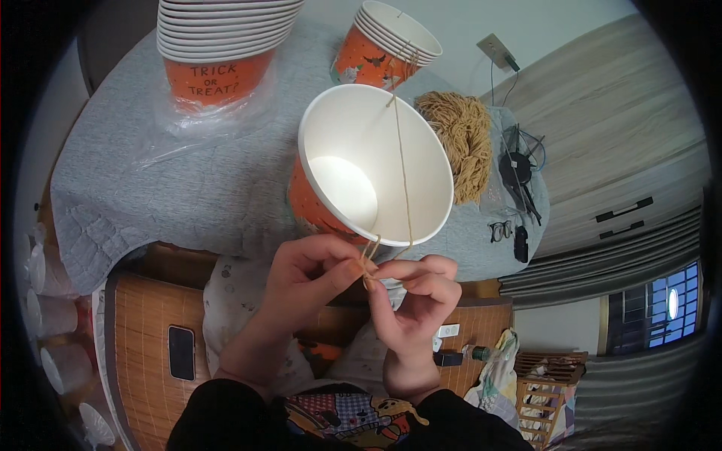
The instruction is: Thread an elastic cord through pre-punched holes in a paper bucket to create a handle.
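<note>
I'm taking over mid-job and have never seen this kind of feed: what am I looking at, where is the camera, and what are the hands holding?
This is one wide fisheye view from a camera worn on a person's head, looking down, so straight edges bend near the rim. There is no machine: the left hand and right hand are bare. Both pinch a thin tan string that runs across an orange paper cup with a white inside, tilted toward the camera. Behind it, a grey cloth bears two stacks of like cups, a bundle of tan string, and glasses. A phone lies lower left on a woven mat.
</note>
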A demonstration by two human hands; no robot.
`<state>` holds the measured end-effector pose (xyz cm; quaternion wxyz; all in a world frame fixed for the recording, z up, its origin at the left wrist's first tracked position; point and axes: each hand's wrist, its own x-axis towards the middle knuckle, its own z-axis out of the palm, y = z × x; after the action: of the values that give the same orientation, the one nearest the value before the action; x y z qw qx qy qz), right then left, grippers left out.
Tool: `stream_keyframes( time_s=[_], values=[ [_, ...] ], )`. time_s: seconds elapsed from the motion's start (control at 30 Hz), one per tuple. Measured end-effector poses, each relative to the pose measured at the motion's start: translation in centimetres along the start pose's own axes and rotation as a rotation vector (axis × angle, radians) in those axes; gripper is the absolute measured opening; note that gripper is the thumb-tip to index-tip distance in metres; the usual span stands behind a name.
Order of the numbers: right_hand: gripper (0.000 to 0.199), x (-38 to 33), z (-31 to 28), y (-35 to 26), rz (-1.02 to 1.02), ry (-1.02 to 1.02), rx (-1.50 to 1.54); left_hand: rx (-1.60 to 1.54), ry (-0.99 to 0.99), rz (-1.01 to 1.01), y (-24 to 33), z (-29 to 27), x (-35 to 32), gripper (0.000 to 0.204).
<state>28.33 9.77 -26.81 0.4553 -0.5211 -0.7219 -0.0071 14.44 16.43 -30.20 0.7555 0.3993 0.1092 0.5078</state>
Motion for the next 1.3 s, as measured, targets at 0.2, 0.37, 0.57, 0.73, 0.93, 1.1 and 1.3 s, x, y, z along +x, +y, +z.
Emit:
stream_keyframes(
  time_s=[0.2, 0.37, 0.57, 0.73, 0.93, 1.1, 1.3],
  values=[
    [0.050, 0.0, -0.3, -0.1, 0.025, 0.086, 0.068, 0.283, -0.118, 0.171, 0.2, -0.9, 0.3, 0.017],
    [0.050, -0.1, -0.2, 0.0, 0.028, 0.102, 0.108, 0.365, -0.103, 0.184, -0.2, -0.8, 0.4, 0.019],
    [0.050, -0.3, -0.3, 0.2, 0.005, 0.081, 0.095, 0.103, -0.128, 0.032, -1.0, -1.1, 0.4, 0.016],
    [0.051, -0.1, -0.7, 0.5, -0.053, 0.034, 0.057, 0.044, -0.145, 0.015, -1.4, -1.5, 0.5, 0.014],
    [0.038, 1.1, -2.2, 0.6, -0.145, -0.054, 0.018, -0.098, -0.146, -0.032, -1.4, -1.6, 0.5, 0.011],
    [0.029, 1.3, -2.9, 1.3, -0.235, -0.144, -0.041, -0.237, 0.048, -0.037, -0.7, 0.2, 0.2, 0.012],
    [0.029, 1.9, -1.8, 0.0, -0.058, -0.050, -0.135, -0.129, 0.034, 0.038, -0.9, 0.1, 0.0, 0.011]
  ],
)
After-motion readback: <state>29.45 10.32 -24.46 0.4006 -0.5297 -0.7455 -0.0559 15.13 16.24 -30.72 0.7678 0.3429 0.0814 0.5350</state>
